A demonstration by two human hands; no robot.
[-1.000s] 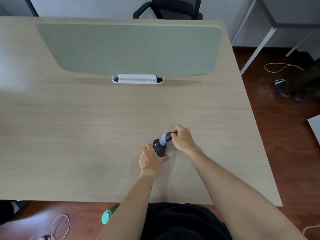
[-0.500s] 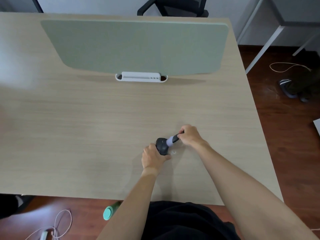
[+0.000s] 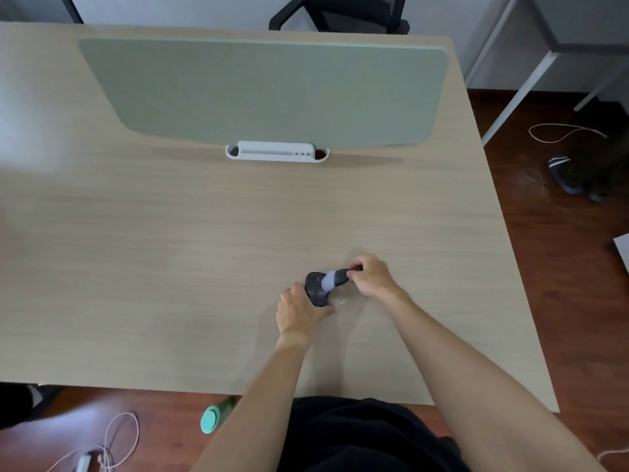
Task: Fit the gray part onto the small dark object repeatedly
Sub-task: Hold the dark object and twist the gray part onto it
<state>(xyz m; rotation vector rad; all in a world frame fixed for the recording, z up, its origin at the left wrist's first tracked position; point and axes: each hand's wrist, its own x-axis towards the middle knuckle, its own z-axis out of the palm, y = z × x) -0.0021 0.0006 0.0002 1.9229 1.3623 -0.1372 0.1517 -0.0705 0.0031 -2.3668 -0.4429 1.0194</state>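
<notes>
A small dark object [image 3: 315, 287] sits on the wooden table [image 3: 204, 250] near its front right. My left hand [image 3: 299, 311] grips it from the near side. A gray part [image 3: 331, 280] with a dark outer end slants from my right hand [image 3: 371, 275] down onto the dark object's top. My right hand pinches that dark end with curled fingers. Whether the gray part is seated in the object or only touching it is not clear.
A grey-green divider panel [image 3: 265, 93] in a white clamp [image 3: 276, 152] stands across the table's far half. A black chair [image 3: 340, 11] is behind it. On the floor lie a teal-capped bottle [image 3: 214, 417], cables [image 3: 112, 444] and a shoe [image 3: 561, 172].
My right hand has lowered the gray part from a raised tilt onto the dark object and pulled slightly right. My left hand has kept its hold.
</notes>
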